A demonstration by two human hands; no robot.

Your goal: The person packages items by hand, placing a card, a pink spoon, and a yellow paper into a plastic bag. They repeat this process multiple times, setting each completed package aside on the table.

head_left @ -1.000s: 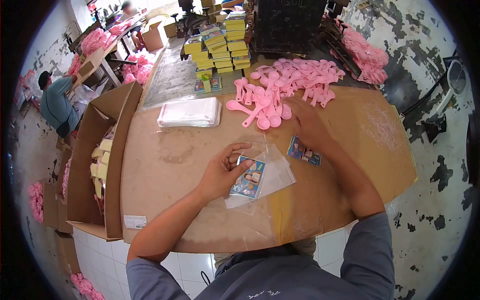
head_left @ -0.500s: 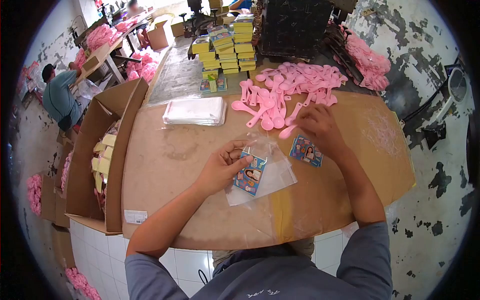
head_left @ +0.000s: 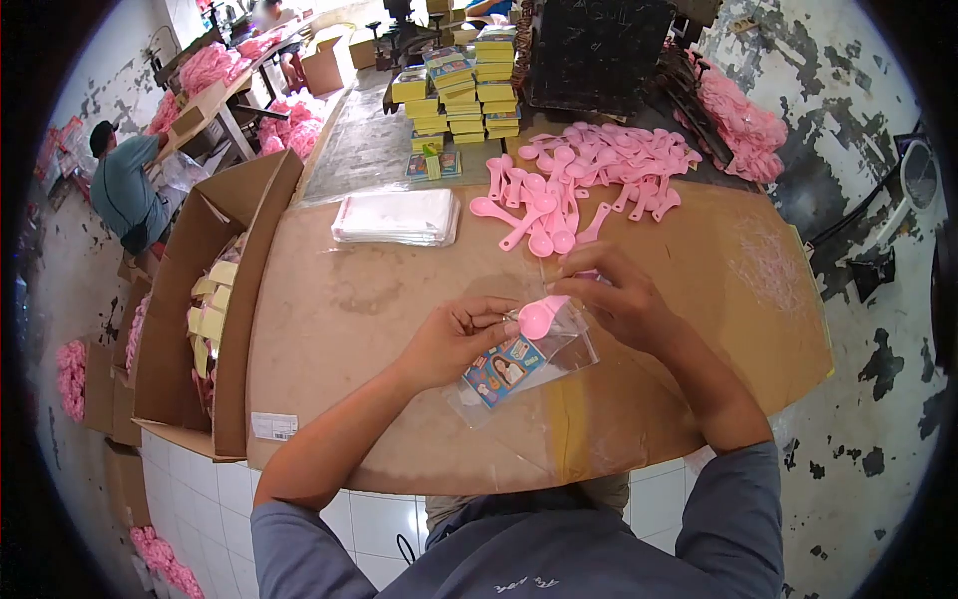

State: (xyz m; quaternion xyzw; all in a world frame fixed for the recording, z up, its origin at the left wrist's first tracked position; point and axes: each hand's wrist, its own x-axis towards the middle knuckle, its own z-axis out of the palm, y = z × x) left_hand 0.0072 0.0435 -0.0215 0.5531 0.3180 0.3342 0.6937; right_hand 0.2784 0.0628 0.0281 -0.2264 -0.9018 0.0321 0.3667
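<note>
My left hand (head_left: 462, 339) pinches the top of a clear plastic bag (head_left: 564, 349) that has a blue picture card (head_left: 504, 369) in it. A pink spoon (head_left: 536, 319) lies over the bag's opening, its bowl beside my left fingertips. The closed fingers of my right hand (head_left: 614, 290) hold the spoon's handle end. Beyond my hands a heap of pink spoons (head_left: 609, 160) covers the back of the cardboard-topped table (head_left: 329, 299). A stack of clear bags (head_left: 395, 217) lies at the back left of the cardboard.
An open carton (head_left: 274, 230) with yellow and pink items stands at the left edge. Stacks of cards (head_left: 454, 90) and a black metal box (head_left: 594, 55) are at the back. A person (head_left: 128, 190) works at the far left, beside another table.
My right hand has moved left and nearer with the pink spoon, bringing it over the bag. The card has shifted slightly down within the bag, and the view has moved a little.
</note>
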